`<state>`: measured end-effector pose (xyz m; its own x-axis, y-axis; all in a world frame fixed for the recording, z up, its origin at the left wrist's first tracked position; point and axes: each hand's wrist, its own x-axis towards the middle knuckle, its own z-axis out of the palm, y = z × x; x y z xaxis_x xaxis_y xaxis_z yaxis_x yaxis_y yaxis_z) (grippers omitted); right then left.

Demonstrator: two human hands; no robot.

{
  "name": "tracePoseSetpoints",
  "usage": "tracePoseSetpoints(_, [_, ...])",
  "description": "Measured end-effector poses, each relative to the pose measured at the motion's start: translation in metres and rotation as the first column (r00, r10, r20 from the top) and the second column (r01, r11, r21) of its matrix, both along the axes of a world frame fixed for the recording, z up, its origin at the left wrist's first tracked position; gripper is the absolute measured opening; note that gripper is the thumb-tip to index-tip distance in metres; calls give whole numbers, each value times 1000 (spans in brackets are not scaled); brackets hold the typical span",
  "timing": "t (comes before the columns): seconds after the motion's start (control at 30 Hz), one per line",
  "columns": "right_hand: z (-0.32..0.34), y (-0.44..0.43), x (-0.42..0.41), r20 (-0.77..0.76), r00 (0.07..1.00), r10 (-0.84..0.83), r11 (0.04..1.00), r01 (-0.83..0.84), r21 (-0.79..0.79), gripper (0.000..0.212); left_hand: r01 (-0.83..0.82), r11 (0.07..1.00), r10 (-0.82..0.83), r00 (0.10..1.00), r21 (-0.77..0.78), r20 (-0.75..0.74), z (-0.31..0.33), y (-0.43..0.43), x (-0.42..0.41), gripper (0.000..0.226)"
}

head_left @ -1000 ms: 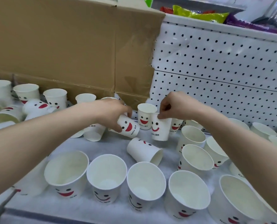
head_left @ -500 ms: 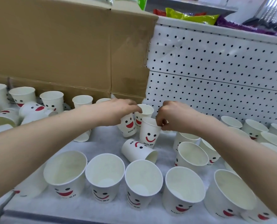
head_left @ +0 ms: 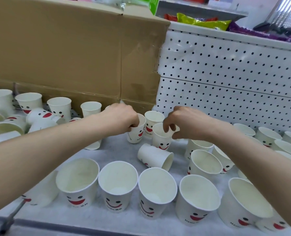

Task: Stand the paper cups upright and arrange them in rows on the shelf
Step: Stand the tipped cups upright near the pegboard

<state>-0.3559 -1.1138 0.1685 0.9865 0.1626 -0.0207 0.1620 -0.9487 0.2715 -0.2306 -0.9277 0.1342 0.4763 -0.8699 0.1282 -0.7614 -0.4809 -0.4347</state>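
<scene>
**Cardboard, pegboard and paper cups: both hands at the back row**

Brown cardboard box fills the upper left, standing at the rear of the shelf; beside it, the white perforated back panel runs to the right. Along the shelf's front edge, a row of upright paper cups stands with open mouths and smiling faces printed on their sides. One cup lies on its side mid-shelf, just behind that row. My left hand grips the rim of an upright cup, fingers curled over its lip. My right hand pinches the rim of a neighbouring upright cup, fingertips inside its mouth. Further cups sit scattered, some tipped, at far left and far right.
</scene>
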Motion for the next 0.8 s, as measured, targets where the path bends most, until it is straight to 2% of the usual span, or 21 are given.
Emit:
tracePoseSetpoints(0.1, [7,9,-7,-130,992,2,989,17,144,36,44,998,-46,999,43,29,-1,5,4,2])
tracePoseSetpoints(0.23, [-6,24,-11,-246,969,37,998,-22,62,41,56,998,-55,998,38,-17,-4,13,6,11])
tracePoseSetpoints(0.3, [-15,28,-11,-219,975,44,998,-36,43,35,80,996,-79,996,24,-40,-6,17,8,14])
tracePoseSetpoints(0.43, [-21,31,-11,-72,996,52,997,-47,67,16,117,992,-121,988,-47,-98,-8,25,13,17])
tracePoseSetpoints(0.53, [-19,32,-10,49,999,4,995,-9,102,14,134,987,-144,981,-85,-130,-7,32,20,21])
tracePoseSetpoints(0.63, [-13,36,-7,69,998,0,991,-9,131,12,134,983,-151,979,-128,-139,-2,47,27,23])
tracePoseSetpoints(0.8, [-3,41,4,83,997,-11,944,-16,330,11,47,985,-89,964,-168,-250,4,85,35,26])
